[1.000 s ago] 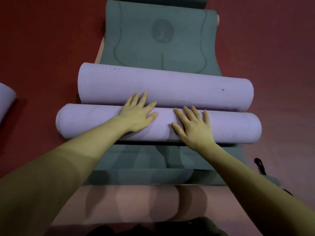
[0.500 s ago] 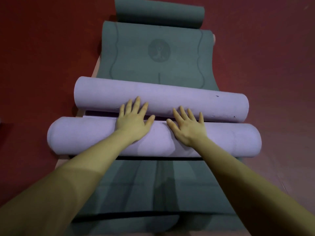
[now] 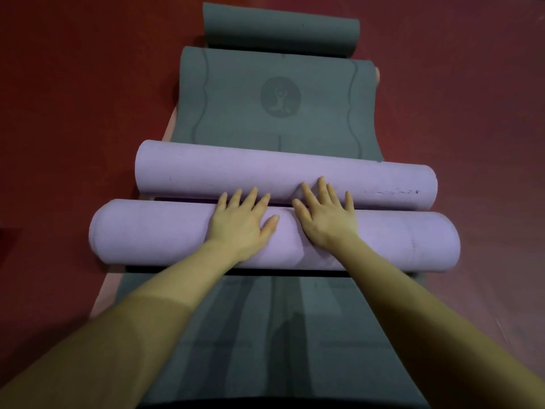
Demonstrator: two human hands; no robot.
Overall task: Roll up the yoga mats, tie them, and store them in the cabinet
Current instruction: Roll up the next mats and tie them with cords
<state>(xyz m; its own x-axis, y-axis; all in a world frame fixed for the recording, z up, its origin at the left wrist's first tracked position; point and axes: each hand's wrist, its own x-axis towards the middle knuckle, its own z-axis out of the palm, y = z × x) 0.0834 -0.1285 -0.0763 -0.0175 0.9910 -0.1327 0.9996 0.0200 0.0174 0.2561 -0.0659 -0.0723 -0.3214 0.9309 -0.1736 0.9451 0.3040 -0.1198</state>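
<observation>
Both hands, left hand (image 3: 240, 224) and right hand (image 3: 326, 219), fingers spread flat, are pressing the near purple roll (image 3: 165, 231) on the green mat (image 3: 277, 113); rolling seems underway, and more forward pushing is likely needed.

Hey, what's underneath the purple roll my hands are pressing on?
The near purple rolled mat lies on a flat grey-green yoga mat, with a pink mat edge showing beneath that. Both hands, left and right, press on top. The contact area is hidden.
</observation>
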